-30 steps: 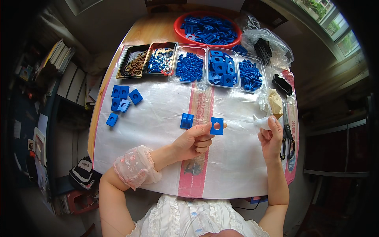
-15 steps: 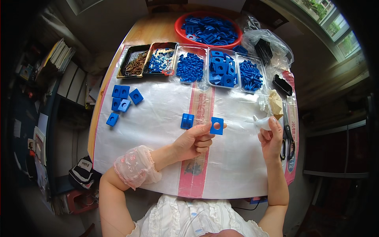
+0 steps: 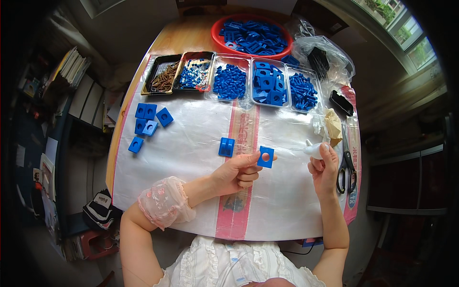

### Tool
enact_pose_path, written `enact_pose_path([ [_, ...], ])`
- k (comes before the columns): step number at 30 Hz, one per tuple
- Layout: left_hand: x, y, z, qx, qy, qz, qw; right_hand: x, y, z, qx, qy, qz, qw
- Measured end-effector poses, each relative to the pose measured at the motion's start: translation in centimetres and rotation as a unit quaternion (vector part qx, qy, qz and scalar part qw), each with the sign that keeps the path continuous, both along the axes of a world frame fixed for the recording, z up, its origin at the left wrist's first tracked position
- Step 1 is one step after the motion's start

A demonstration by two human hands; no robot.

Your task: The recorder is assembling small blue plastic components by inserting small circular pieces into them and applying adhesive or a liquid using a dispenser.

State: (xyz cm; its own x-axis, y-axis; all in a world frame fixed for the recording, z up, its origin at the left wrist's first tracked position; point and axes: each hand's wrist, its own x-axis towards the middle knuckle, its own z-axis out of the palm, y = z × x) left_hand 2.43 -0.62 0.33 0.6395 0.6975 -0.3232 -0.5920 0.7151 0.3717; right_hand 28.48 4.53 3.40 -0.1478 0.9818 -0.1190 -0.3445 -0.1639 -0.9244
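Note:
Between thumb and fingers, my left hand (image 3: 237, 173) pinches a blue square plate with a round hole (image 3: 266, 157), held up over the middle of the table. My right hand (image 3: 325, 167) grips a small white squeeze bottle (image 3: 314, 150) whose thin nozzle points left, apart from the plate. Just beyond my left hand lies a blue block with ridges (image 3: 226, 147). Toward the left edge, several more blue plates with holes (image 3: 149, 127) rest on the white table cover (image 3: 186, 129).
Along the back stand trays of brown screws (image 3: 165, 76), small blue and silver parts (image 3: 195, 72), blue pegs (image 3: 230, 81), holed plates (image 3: 269, 83) and longer blue pieces (image 3: 304, 91). A red basin (image 3: 216, 38) of blue parts sits behind. Black scissors (image 3: 346, 174) lie at right, near crumpled paper (image 3: 333, 125).
My left hand has shifted the blue plate slightly right and nearer to me, tilting it a little. The right hand with the squeeze bottle has moved a little left.

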Motion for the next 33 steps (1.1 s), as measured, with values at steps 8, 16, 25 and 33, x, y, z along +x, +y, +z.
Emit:
enact_pose_path([
  [8,0.17,-0.05,0.09,0.008,0.008,0.008,1.000,-0.16,-0.04,0.00,-0.008,-0.012,-0.015,1.000],
  [16,0.15,-0.03,0.30,0.010,0.010,0.004,1.000,0.03,0.01,-0.17,-0.005,-0.011,-0.009,1.000],
  [25,0.18,-0.08,0.00,0.006,0.007,0.010,1.000,-0.09,-0.01,-0.01,-0.005,-0.011,-0.015,1.000],
  [33,0.17,-0.09,0.21,0.011,0.009,0.010,1.000,-0.15,-0.01,0.04,-0.006,-0.012,-0.013,1.000],
])
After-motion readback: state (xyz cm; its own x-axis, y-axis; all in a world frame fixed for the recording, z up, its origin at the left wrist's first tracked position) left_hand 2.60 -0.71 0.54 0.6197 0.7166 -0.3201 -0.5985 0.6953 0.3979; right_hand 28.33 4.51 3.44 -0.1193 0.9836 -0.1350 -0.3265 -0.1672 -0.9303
